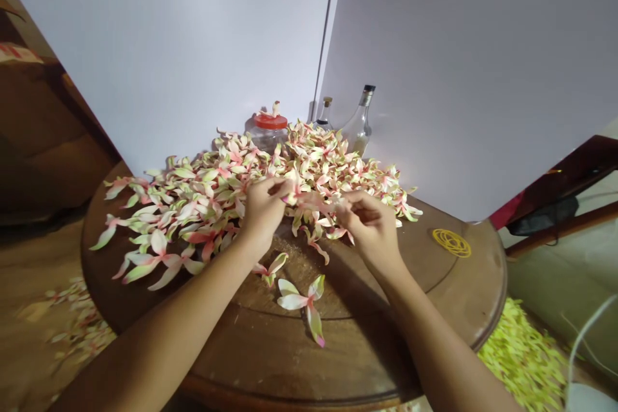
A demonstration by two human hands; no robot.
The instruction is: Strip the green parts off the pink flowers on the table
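Over the front of the heap, my left hand [263,212] is closed in a pinch on a white and pink flower [293,192]. My right hand [374,225] is closed too, its thumb and finger pinching a pale pink petal [339,208] that is smeared by motion. Whether that petal is joined to the left hand's flower I cannot tell. Behind both hands rises a large pile of pink, white and green flowers [193,190]. Nearer me on the wood lie a loose three-petalled flower [304,301] and a smaller one [270,269].
The round wooden table [290,360] stands against a pale wall. A red-lidded jar [270,122] and two glass bottles, one tall [360,122], one short [325,114], back the pile. Yellow rubber bands [451,243] lie right. Yellow-green petals [521,354] and fallen flowers [82,322] cover floor patches.
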